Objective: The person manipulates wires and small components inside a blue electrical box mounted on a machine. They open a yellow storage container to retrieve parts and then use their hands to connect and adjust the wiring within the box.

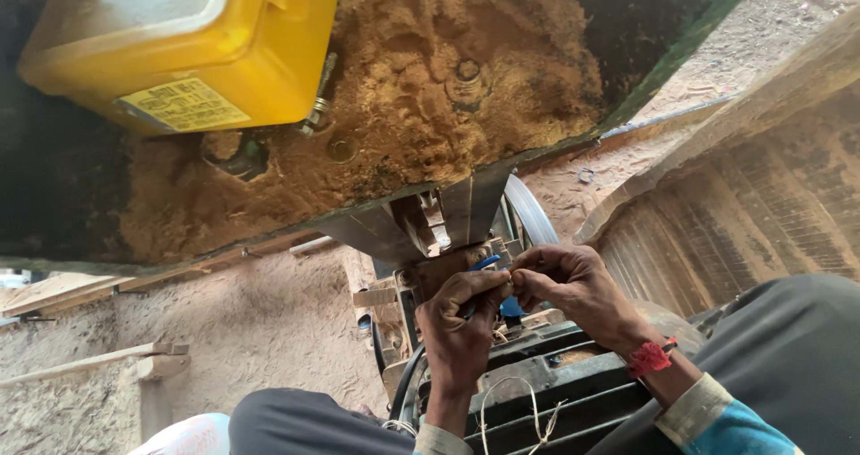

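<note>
My left hand and my right hand meet fingertip to fingertip just below a grey metal bracket under a dark machine body. Both pinch a small thin thing between them; it is too small to name. A blue-handled tool pokes out just above my left fingers, its blue end showing again below them. A red thread band circles my right wrist. Light string hangs below my hands over a black ribbed motor housing.
A yellow metal box is fixed to the sawdust-caked machine surface overhead. A curved saw-blade band runs behind the bracket. A weathered timber lies at right. Sawdust covers the ground, with wooden planks at left.
</note>
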